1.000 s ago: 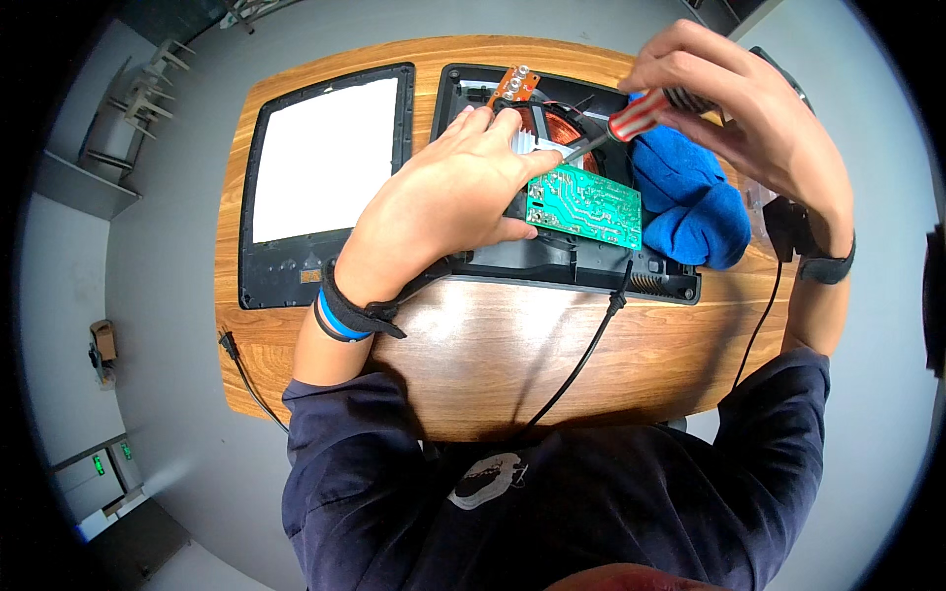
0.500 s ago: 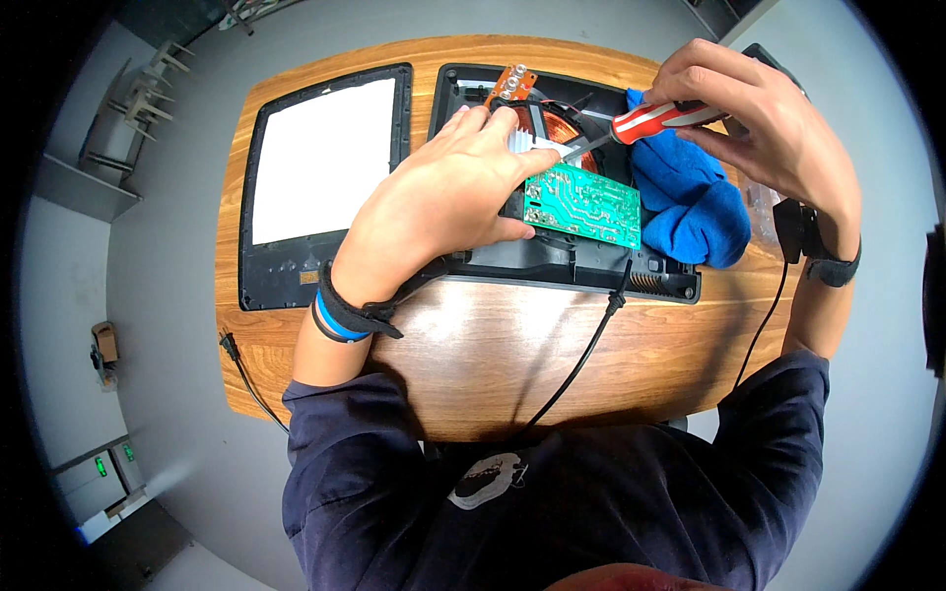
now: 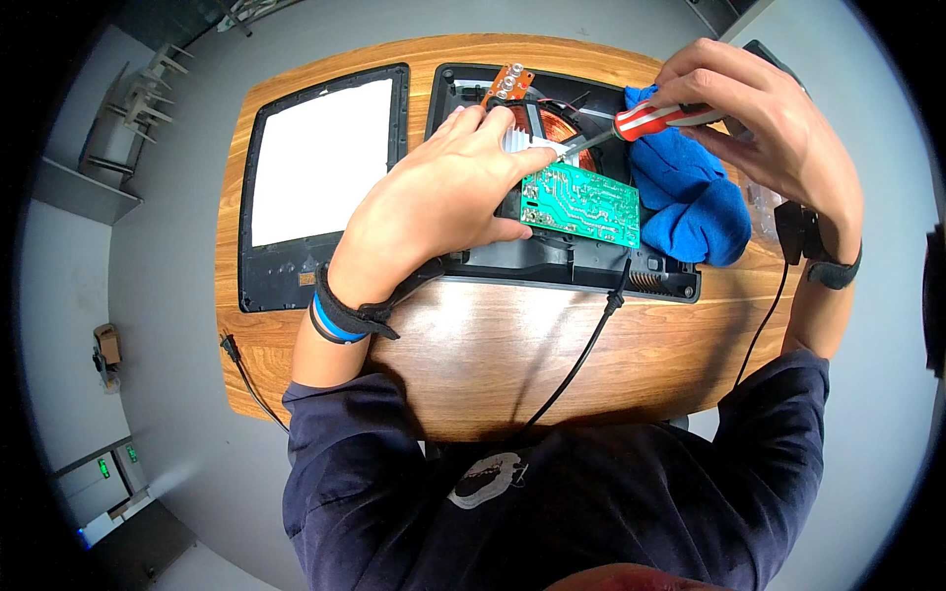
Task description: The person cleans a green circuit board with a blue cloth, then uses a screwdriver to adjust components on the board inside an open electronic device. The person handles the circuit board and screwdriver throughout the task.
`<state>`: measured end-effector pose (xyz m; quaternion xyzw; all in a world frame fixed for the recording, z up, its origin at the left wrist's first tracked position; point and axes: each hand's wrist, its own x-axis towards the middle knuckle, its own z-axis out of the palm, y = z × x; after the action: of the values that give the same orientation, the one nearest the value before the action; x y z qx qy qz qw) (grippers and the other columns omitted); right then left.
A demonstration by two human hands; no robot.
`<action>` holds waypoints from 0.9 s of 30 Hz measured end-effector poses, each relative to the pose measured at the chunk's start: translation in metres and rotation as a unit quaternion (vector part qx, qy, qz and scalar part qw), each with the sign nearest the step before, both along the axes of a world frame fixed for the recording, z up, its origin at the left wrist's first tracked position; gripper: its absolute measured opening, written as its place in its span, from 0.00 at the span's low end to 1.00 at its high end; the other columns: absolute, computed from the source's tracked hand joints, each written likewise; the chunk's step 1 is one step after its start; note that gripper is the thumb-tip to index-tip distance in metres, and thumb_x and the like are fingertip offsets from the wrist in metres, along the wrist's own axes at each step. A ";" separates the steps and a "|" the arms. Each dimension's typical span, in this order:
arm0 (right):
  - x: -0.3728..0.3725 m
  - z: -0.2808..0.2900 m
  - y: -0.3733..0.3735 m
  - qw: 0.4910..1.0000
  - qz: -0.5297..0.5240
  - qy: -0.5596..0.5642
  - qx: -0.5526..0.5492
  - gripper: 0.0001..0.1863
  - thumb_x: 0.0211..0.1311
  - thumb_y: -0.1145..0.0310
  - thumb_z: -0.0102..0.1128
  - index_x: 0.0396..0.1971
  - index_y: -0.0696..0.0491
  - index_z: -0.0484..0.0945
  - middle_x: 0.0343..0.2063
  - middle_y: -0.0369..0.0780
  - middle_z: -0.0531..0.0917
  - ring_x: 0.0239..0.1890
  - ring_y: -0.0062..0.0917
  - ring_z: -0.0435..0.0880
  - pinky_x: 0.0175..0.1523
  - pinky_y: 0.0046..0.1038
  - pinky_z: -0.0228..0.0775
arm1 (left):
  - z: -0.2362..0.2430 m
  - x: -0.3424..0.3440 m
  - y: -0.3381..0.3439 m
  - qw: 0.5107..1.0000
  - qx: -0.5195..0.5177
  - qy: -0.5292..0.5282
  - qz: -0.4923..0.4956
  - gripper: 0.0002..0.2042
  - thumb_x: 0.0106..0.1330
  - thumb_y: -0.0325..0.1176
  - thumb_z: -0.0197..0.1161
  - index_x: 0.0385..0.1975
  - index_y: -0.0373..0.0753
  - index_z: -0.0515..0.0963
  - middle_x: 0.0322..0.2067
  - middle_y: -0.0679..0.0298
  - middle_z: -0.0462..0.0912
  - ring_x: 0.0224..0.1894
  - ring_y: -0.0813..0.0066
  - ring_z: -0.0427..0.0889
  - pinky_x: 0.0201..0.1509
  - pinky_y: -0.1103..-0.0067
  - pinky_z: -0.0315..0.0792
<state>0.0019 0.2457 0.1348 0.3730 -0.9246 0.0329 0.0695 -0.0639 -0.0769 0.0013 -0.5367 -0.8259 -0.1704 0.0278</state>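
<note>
My left hand point(image 3: 448, 177) grips a green circuit board point(image 3: 581, 205) by its left end, fingers around the silver finned heat sink point(image 3: 519, 141). The board is tilted up over an opened black appliance housing point(image 3: 512, 276). In my right hand point(image 3: 769, 118) is a red-and-white screwdriver point(image 3: 645, 120), its shaft slanting down-left. The tip meets the board's upper edge beside my left thumb; exact contact is too small to make out. Behind the board lies a copper coil point(image 3: 557, 128), partly covered. A small orange circuit board point(image 3: 509, 84) sits above my left fingertips.
A black-framed cover point(image 3: 323, 167) with a white panel lies at the left of the wooden table point(image 3: 473, 355). A blue cloth point(image 3: 690, 197) is bunched at the housing's right. The black power cord point(image 3: 586, 355) runs toward me, and a plug point(image 3: 230, 345) rests at the left edge.
Both hands stay nearly in place. The green board and my left hand have shifted very slightly left, and the screwdriver's angle has altered a little.
</note>
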 end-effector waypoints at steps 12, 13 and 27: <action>0.003 -0.004 0.004 1.000 -0.007 0.009 -0.005 0.22 0.59 0.81 0.80 0.53 0.54 0.89 0.54 0.41 0.89 0.53 0.38 0.91 0.55 0.38 0.90 | 0.002 0.002 0.001 1.000 -0.006 -0.005 0.001 0.40 0.62 0.40 0.87 0.76 0.47 0.79 0.65 0.47 0.78 0.67 0.45 0.80 0.71 0.61 0.79; 0.003 -0.004 0.004 1.000 -0.005 0.010 -0.005 0.21 0.59 0.81 0.80 0.53 0.54 0.89 0.54 0.41 0.89 0.53 0.38 0.91 0.55 0.37 0.90 | 0.002 0.002 0.001 1.000 -0.006 -0.005 0.002 0.40 0.62 0.40 0.87 0.76 0.47 0.79 0.65 0.47 0.78 0.67 0.44 0.80 0.71 0.61 0.79; 0.006 -0.011 0.019 1.000 -0.022 0.009 -0.017 0.19 0.64 0.78 0.79 0.55 0.54 0.89 0.56 0.41 0.89 0.54 0.36 0.94 0.57 0.36 0.94 | -0.002 0.001 0.001 1.000 -0.001 0.002 -0.002 0.40 0.62 0.42 0.87 0.76 0.46 0.77 0.65 0.47 0.78 0.67 0.44 0.79 0.71 0.59 0.79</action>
<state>0.0079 0.2648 0.1240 0.3520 -0.9312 0.0437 0.0843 -0.0624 -0.0759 -0.0005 -0.5387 -0.8250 -0.1684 0.0290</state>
